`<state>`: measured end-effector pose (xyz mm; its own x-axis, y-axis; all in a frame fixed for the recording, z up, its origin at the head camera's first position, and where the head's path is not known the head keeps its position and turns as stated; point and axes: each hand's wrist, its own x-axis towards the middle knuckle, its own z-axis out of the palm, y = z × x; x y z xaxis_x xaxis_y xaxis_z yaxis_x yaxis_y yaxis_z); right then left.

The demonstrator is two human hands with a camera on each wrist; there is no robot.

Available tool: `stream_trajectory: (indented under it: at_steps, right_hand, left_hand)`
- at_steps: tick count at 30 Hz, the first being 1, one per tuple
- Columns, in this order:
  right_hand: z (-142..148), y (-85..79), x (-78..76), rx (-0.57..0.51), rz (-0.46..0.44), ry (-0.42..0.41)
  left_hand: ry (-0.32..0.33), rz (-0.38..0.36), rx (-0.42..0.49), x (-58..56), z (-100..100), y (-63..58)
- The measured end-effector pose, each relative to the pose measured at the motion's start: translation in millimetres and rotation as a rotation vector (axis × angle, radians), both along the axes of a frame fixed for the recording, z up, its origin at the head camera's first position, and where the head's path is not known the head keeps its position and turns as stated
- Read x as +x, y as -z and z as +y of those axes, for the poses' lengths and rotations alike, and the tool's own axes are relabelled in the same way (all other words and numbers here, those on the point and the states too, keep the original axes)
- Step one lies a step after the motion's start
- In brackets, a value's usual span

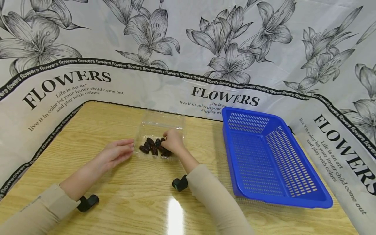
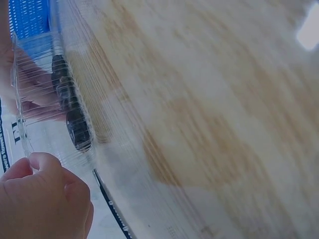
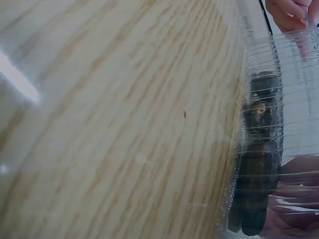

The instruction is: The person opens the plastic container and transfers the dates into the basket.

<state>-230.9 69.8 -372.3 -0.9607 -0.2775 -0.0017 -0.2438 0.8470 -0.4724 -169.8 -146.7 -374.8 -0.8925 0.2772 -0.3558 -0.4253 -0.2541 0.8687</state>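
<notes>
A clear plastic clamshell box (image 1: 158, 129) with its lid raised stands near the table's back edge. Several dark brown dates (image 1: 152, 146) lie in it. My right hand (image 1: 174, 141) reaches into the box from the right, fingertips pinching a date at the right of the pile. Through the clear wall, that hand (image 3: 296, 191) shows beside the dates (image 3: 259, 169) in the right wrist view. At the box's left edge, my left hand (image 1: 118, 153) pinches the rim between thumb and fingers. The left wrist view shows this hand (image 2: 47, 199) close up against the plastic.
A large blue perforated basket (image 1: 229, 156) stands on the right of the wooden table (image 1: 141, 195). Behind the table hangs a white flower-printed cloth (image 1: 164, 71), which also rises at both sides. Dark camera mounts (image 1: 180, 183) sit at the wrists.
</notes>
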Motion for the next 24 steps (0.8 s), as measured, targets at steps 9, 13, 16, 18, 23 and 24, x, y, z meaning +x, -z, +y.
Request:
stream_trajectory:
  at_steps: [9, 13, 16, 18, 23, 24]
  right_hand:
    - [-2.0, 0.3, -1.7, -0.038, -0.08, 0.027]
    - [-2.6, 1.1, -3.0, -0.066, -0.088, 0.028]
    - [-2.9, 0.9, -3.7, -0.089, -0.088, 0.025]
    - [-2.5, 0.4, -3.8, -0.112, -0.094, 0.026]
    - [0.7, -1.2, -4.3, -0.17, -0.126, 0.026]
    - [1.4, -1.8, -4.4, -0.178, -0.136, 0.025]
  left_hand:
    - [-0.002, -0.007, 0.024, -0.9, -0.8, 1.2]
    - [-0.005, -0.01, 0.034, -1.3, -1.2, 0.8]
    - [-0.006, -0.01, 0.035, -1.3, -1.2, 0.1]
    - [-0.004, -0.009, 0.034, -1.2, -1.0, -0.1]
    - [0.0, -0.011, 0.029, -0.6, -0.8, -0.2]
    - [0.0, -0.012, 0.029, -0.5, -0.8, -0.1]
